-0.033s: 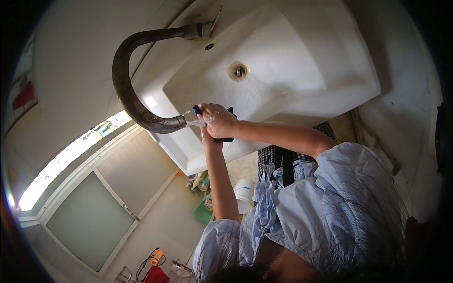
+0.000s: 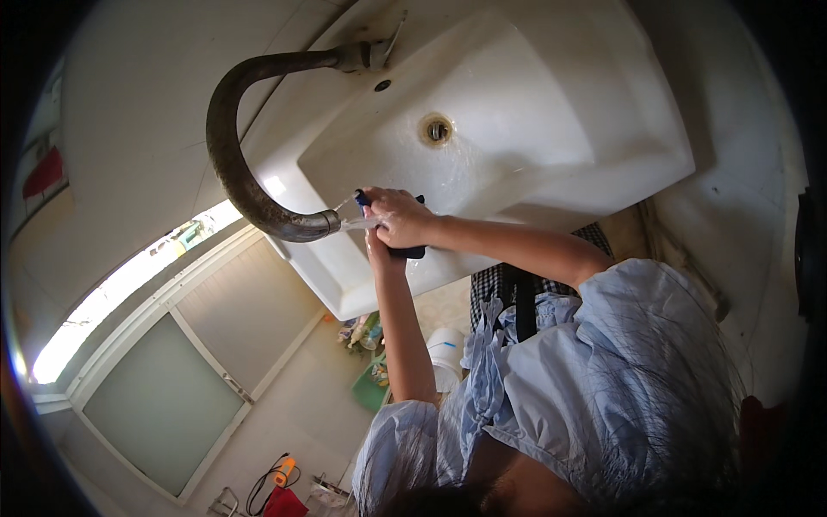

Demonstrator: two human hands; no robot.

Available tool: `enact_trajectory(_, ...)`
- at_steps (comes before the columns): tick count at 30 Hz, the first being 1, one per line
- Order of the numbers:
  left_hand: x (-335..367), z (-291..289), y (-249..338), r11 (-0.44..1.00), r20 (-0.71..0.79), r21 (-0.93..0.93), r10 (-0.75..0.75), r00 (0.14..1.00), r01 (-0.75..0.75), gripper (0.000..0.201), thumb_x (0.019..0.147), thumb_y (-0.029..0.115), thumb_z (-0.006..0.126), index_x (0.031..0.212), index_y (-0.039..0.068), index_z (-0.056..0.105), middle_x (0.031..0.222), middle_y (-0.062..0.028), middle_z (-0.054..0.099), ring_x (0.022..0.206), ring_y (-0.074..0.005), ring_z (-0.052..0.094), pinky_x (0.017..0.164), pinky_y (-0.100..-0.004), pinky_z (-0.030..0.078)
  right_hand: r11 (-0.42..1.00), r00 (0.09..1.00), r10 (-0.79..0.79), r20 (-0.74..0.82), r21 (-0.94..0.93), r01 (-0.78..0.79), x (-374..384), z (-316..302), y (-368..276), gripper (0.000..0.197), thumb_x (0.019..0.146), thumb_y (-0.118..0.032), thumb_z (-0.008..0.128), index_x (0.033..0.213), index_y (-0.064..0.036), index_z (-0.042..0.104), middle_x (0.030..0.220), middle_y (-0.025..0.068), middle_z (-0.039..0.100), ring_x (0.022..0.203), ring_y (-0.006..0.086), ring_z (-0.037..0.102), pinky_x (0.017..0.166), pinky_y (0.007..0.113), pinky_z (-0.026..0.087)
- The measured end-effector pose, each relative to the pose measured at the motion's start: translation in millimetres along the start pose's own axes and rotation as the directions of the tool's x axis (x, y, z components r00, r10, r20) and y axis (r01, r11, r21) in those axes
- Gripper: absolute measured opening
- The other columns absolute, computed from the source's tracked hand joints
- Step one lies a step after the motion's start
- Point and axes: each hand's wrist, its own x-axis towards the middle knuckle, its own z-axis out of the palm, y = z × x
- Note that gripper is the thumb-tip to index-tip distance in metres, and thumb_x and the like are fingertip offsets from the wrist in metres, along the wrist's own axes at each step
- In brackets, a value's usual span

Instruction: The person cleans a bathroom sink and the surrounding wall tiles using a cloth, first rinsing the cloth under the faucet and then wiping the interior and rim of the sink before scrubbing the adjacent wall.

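Over the near left part of a white sink (image 2: 534, 103), my two hands are pressed together around a small dark item. My right hand (image 2: 401, 215) lies on top with its fingers curled over it. My left hand (image 2: 376, 246) is underneath, mostly covered by the right. The dark item (image 2: 408, 252) looks black, with a dark blue bit showing beyond the fingers; its kind is hidden by my hands. From the mouth of a curved, worn metal faucet (image 2: 226, 142), water (image 2: 357, 223) streams onto my hands.
The drain (image 2: 437, 130) lies in the basin beyond my hands, and the faucet handle (image 2: 392, 39) at the back. Below the sink stand a white bucket (image 2: 444, 349) and a green basin (image 2: 370, 392). A frosted-pane door (image 2: 164, 405) is at the left.
My right hand has shifted very slightly over the dark item. The faucet and the rest look the same.
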Motion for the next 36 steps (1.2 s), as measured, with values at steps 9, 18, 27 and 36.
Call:
enact_trajectory(9,20.0,50.9,17.0,0.956,0.078,-0.276,0.120,0.990,-0.094,0.047,0.082,0.031,0.035,0.118,0.002,0.043,0.113,-0.0145,0.051,0.101,-0.0282,0.051,0.089,-0.0419,0.041,0.458,0.940,0.205,-0.272,0.876,0.154,-23.0,-25.9,61.3,0.054,0.087,-0.042,0.039,0.131,-0.0119,0.029,0.125,0.0082,0.041,0.113,0.0185,0.041,0.094,0.029,0.031)
enact_trajectory(18,17.4,49.4,0.9,0.185,-0.123,0.982,0.722,0.680,-0.019,0.042,0.079,0.016,0.046,0.117,-0.003,0.041,0.103,-0.0182,0.049,0.097,-0.0289,0.049,0.085,-0.0365,0.038,0.033,0.937,0.347,-0.027,0.999,0.016,-6.1,-55.2,1.7,0.048,0.088,-0.041,0.036,0.125,-0.0106,0.039,0.116,0.0064,0.047,0.106,0.0152,0.045,0.094,0.028,0.033)
enact_trajectory(27,0.8,95.8,13.3,-0.079,0.562,0.796,0.468,0.682,-0.601,0.047,0.072,0.021,0.053,0.117,0.008,0.046,0.112,-0.0147,0.041,0.107,-0.0310,0.040,0.092,-0.0399,0.032,0.063,0.873,0.483,0.060,0.993,-0.103,-3.0,-56.1,12.0,0.023,0.084,-0.019,0.041,0.094,-0.0015,0.052,0.090,0.0060,0.054,0.079,0.0115,0.052,0.072,0.024,0.043)
enact_trajectory(36,22.8,40.5,3.5,0.168,0.115,0.931,0.707,0.698,-0.324,0.029,0.081,0.024,0.052,0.087,-0.004,0.053,0.080,-0.0152,0.053,0.073,-0.0287,0.051,0.068,-0.0370,0.041,0.615,0.835,0.546,0.064,0.646,-0.452,10.2,-46.6,-10.2,0.052,0.079,-0.053,0.041,0.079,-0.0035,0.056,0.082,0.0153,0.057,0.080,0.0267,0.055,0.075,0.034,0.041)
